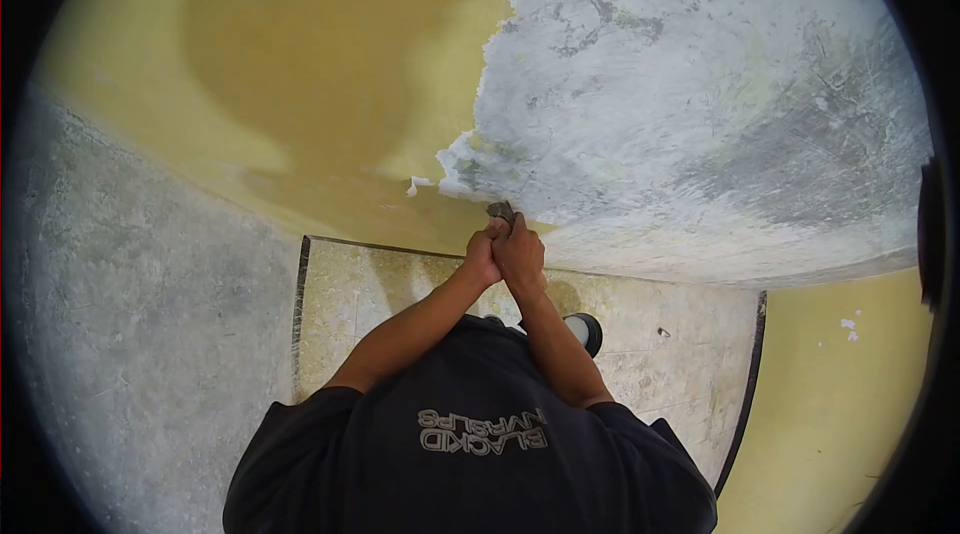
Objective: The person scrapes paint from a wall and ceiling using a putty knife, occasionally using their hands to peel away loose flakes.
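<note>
A scraper (502, 211) with a dark, dirty blade is pressed to the lower part of the wall, near the border between yellow paint (330, 44) and bare grey-white plaster (640, 104). My left hand (482, 256) and my right hand (521, 256) are side by side, closed around it, the right one partly over the left. Their fingers hide the handle. Just left of the blade, a ragged edge of paint runs upward, and a small pale chip (417, 185) shows on the yellow.
Below the wall lies a stained, pale floor (680, 344) with dark strips along its edges. A white object with a black rim (590, 332) is partly hidden by my right arm. Grey wall (170, 284) stands at left, yellow wall (830, 394) at right.
</note>
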### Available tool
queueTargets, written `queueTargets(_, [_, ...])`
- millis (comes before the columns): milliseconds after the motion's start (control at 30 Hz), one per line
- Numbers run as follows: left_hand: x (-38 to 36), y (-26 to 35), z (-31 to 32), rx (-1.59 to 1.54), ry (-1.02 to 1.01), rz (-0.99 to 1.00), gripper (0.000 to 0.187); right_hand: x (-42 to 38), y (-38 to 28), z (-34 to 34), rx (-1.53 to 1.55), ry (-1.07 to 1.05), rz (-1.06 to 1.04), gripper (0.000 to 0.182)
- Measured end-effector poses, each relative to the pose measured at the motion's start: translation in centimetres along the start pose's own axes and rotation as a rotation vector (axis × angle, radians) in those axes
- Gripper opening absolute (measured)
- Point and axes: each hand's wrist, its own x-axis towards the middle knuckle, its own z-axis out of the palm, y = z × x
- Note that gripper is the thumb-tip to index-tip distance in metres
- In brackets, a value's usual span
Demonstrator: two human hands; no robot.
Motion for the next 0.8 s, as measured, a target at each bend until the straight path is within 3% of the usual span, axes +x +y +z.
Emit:
queueTargets(233, [1.3, -0.3, -0.7, 0.016, -0.038, 0.061, 0.010, -0.3, -0.1, -0.5, -0.029, -0.021, 0.061, 0.032])
queueTargets(333, [-0.2, 0.2, 0.1, -0.004, 0.069, -0.003, 0.009, -0.5, -0.1, 0.3, 0.012, 0.027, 0.012, 0.035])
queueTargets(400, [0.7, -0.2, -1.7, 0.027, -0.121, 0.002, 0.009, -0.5, 1.0, 0.1, -0.004, -0.019, 0.024, 0.036])
queueTargets(433, [0.8, -0.7, -2.0, 0.028, -0.123, 0.002, 0.009, -0.3, 1.1, 0.0, -0.005, -0.051, 0.029, 0.037])
queueTargets(500, [1.9, -1.4, -1.4, 0.034, 0.086, 0.048, 0.009, -0.4, 0.8, -0.2, -0.017, -0.020, 0.034, 0.037])
queueTargets(633, [-0.2, 0.3, -0.6, 0.008, -0.054, 0.003, 0.012, -0.3, 0.5, 1.2, 0.040, 0.051, 0.001, 0.039])
queueTargets(800, [0.7, -0.7, -1.0, 0.017, -0.042, 0.059, 0.007, -0.4, 0.4, -0.4, 0.000, -0.007, -0.027, 0.037])
